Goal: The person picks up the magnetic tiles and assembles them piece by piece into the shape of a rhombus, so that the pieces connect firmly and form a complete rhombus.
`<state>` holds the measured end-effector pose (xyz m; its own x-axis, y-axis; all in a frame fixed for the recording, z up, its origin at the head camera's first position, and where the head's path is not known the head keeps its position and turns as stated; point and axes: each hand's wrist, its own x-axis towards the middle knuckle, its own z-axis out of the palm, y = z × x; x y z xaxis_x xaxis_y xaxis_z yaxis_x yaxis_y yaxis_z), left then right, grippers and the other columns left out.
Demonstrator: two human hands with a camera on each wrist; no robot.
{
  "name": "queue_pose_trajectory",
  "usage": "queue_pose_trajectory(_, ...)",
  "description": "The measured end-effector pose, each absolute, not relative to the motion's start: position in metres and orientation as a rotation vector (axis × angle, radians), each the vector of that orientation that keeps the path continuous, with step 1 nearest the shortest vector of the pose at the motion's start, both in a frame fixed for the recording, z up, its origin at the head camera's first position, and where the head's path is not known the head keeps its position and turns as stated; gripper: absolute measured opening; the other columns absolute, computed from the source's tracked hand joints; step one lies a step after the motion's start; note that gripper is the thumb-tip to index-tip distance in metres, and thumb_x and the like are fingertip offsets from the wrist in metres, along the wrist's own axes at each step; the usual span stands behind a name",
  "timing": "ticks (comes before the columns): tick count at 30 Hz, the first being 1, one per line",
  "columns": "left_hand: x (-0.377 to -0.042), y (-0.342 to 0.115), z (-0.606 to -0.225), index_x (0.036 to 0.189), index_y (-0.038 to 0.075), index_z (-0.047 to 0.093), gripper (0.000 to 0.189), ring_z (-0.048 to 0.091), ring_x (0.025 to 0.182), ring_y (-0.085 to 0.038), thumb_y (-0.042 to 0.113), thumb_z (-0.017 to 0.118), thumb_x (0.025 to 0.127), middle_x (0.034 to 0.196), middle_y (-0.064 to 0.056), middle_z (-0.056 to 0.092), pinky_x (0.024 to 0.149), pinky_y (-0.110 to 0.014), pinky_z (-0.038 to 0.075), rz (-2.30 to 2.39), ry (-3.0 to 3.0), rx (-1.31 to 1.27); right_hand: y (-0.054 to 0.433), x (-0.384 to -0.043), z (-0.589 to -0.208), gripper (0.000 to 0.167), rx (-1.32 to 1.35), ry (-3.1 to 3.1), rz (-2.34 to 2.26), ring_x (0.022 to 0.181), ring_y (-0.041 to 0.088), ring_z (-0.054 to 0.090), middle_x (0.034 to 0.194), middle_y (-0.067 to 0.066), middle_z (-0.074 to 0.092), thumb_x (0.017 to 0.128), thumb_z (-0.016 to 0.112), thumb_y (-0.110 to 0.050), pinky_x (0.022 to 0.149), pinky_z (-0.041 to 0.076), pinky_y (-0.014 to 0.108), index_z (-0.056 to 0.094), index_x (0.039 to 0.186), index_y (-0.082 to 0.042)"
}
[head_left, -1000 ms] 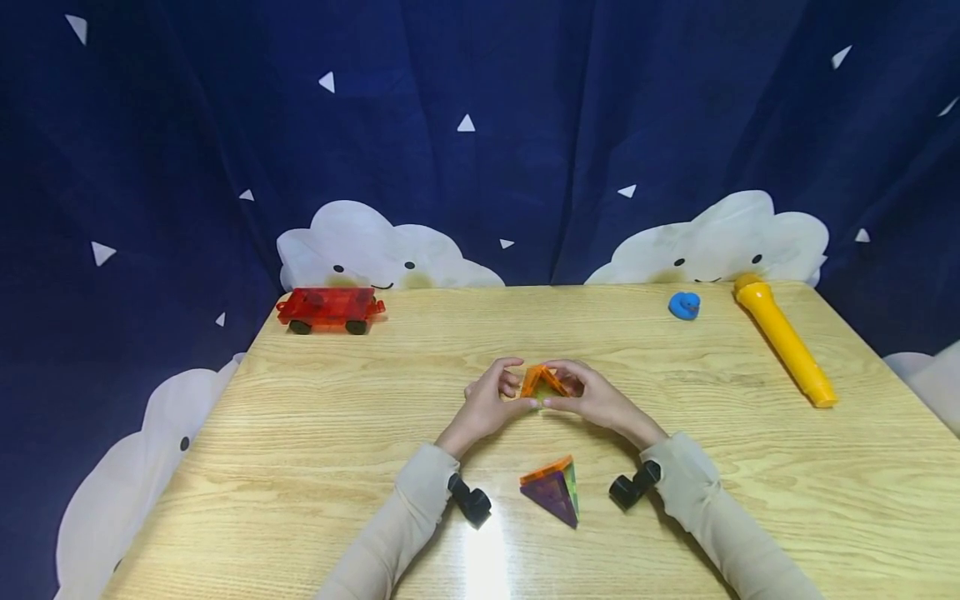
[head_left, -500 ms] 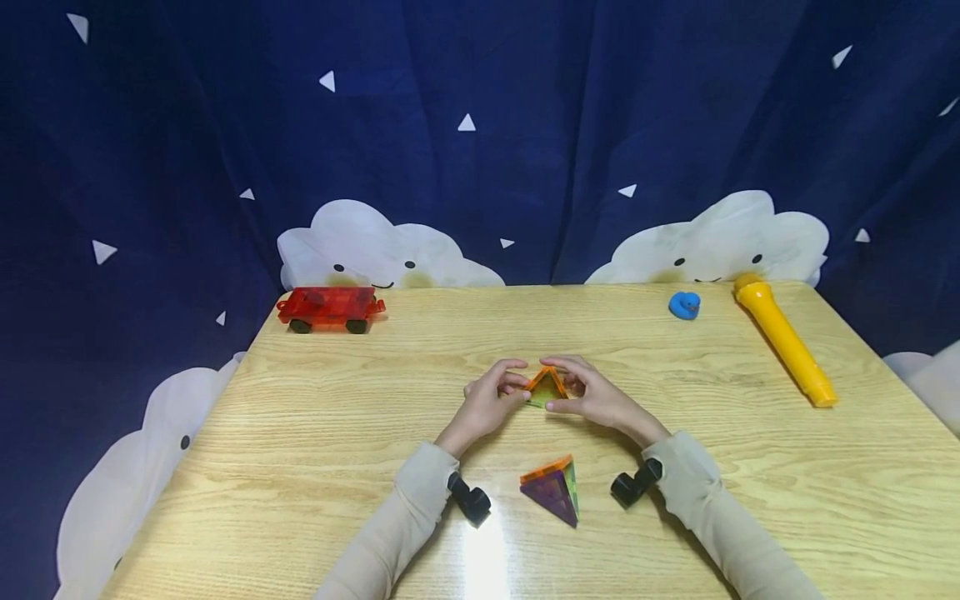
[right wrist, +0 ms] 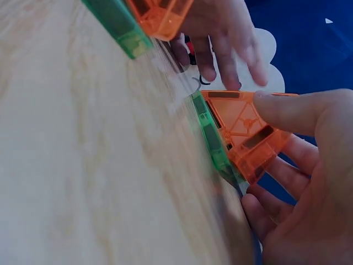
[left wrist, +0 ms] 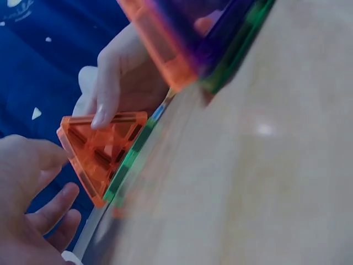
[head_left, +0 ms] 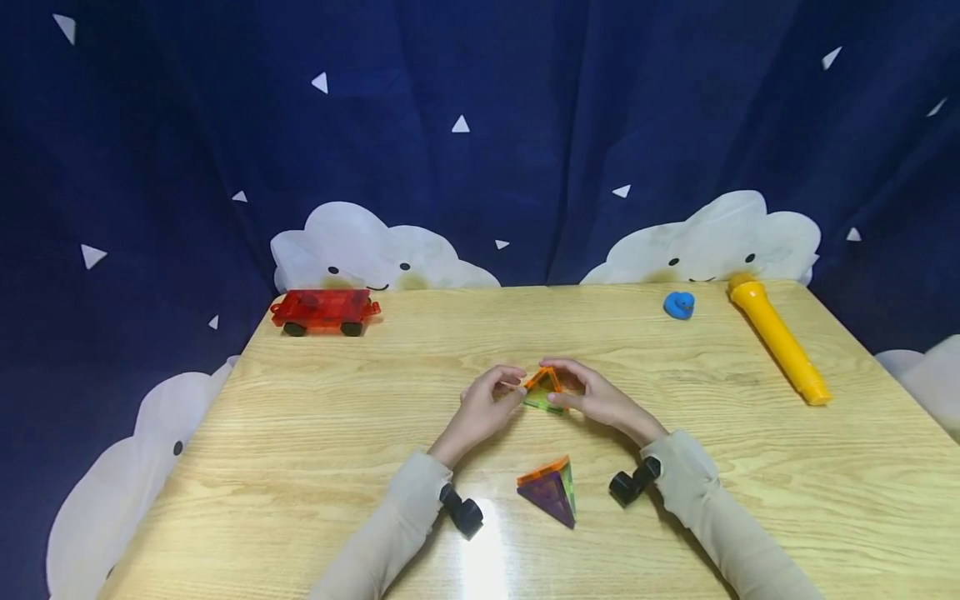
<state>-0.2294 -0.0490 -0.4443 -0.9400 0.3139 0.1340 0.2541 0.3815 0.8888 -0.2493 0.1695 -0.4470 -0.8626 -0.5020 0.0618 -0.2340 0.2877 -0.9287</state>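
Observation:
Mid-table stands a small pyramid of see-through magnetic tiles [head_left: 543, 402], orange on its sides with green at the base. My right hand [head_left: 602, 400] grips it from the right, thumb [right wrist: 287, 110] on an orange face and fingers behind. On the other side, my left hand [head_left: 482, 410] has spread, loosely bent fingers, a fingertip right at the orange edge in the left wrist view. Closer to me lies a second tile pyramid [head_left: 551, 496] with purple, orange and green faces; it looms large at the top of the left wrist view.
A red toy car base [head_left: 322, 310] with black wheels stands at the back left. At the back right are a blue rubber duck [head_left: 679, 305] and a yellow toy microphone [head_left: 780, 340]. A dark blue curtain [head_left: 525, 150] hangs behind the wooden table [head_left: 337, 400].
My left thumb has drawn back from the front of the orange and green pyramid to its left side. The pyramid has turned slightly. The head view has shifted a little.

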Motion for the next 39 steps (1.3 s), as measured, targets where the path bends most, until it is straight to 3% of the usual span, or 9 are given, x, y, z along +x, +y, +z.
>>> queue_pose_trajectory(4,-0.215,-0.053,-0.443,0.123,0.011,0.058,0.033,0.053,0.112,-0.025,0.031,0.05,0.099,0.12,-0.006,0.059,0.094,-0.046,0.041,1.671,2.393,0.617,0.17,-0.25,-0.447,0.055,-0.647,2.313,-1.598,0.132,0.038,0.038,0.142,0.02,0.043,0.092,0.063,-0.015,0.106,0.028,0.055,0.041,0.14,0.0)
queue_pose_trajectory(8,-0.196,-0.06,-0.441,0.129,0.016,0.054,0.045,0.042,0.119,-0.023,0.046,0.048,0.097,0.125,-0.003,0.05,0.094,-0.047,0.038,1.577,2.25,0.66,0.171,-0.249,-0.448,0.054,-0.616,2.321,-1.581,0.133,0.039,0.036,0.142,0.019,0.042,0.092,0.063,-0.018,0.107,0.026,0.055,0.042,0.139,-0.003)
queue_pose_trajectory(11,-0.185,-0.061,-0.438,0.132,0.023,0.051,0.05,0.034,0.122,-0.021,0.052,0.055,0.091,0.129,0.002,0.048,0.096,-0.048,0.034,1.456,2.219,0.711,0.172,-0.248,-0.447,0.053,-0.604,2.353,-1.563,0.133,0.04,0.036,0.142,0.018,0.042,0.091,0.064,-0.02,0.107,0.026,0.056,0.044,0.138,-0.004)
queue_pose_trajectory(15,-0.176,-0.057,-0.435,0.134,0.034,0.049,0.056,0.033,0.123,-0.014,0.045,0.07,0.083,0.134,0.014,0.049,0.099,-0.044,0.029,1.298,2.261,0.832,0.174,-0.247,-0.446,0.05,-0.62,2.384,-1.557,0.131,0.039,0.037,0.141,0.018,0.043,0.091,0.064,-0.018,0.106,0.028,0.055,0.047,0.136,-0.005)
queue_pose_trajectory(19,-0.172,-0.05,-0.435,0.134,0.033,0.05,0.063,0.034,0.116,-0.007,0.038,0.077,0.078,0.136,0.016,0.048,0.095,-0.036,0.026,1.189,2.302,0.96,0.176,-0.248,-0.446,0.049,-0.648,2.393,-1.547,0.129,0.038,0.039,0.139,0.018,0.044,0.091,0.064,-0.016,0.106,0.029,0.055,0.047,0.135,-0.003)
queue_pose_trajectory(30,-0.171,-0.048,-0.437,0.124,0.026,0.06,0.052,0.04,0.102,-0.007,0.031,0.08,0.076,0.123,0.016,0.058,0.088,-0.031,0.024,1.148,2.32,1.08,0.18,-0.249,-0.447,0.047,-0.686,2.396,-1.529,0.132,0.042,0.035,0.138,0.016,0.043,0.091,0.064,-0.017,0.104,0.025,0.061,0.05,0.135,-0.008)
queue_pose_trajectory(39,-0.18,-0.059,-0.438,0.125,0.027,0.059,0.052,0.041,0.106,-0.006,0.034,0.078,0.077,0.125,0.014,0.058,0.088,-0.033,0.024,1.141,2.341,1.049,0.183,-0.249,-0.446,0.046,-0.697,2.445,-1.52,0.127,0.037,0.04,0.133,0.014,0.048,0.088,0.068,-0.017,0.105,0.028,0.058,0.055,0.13,-0.006)
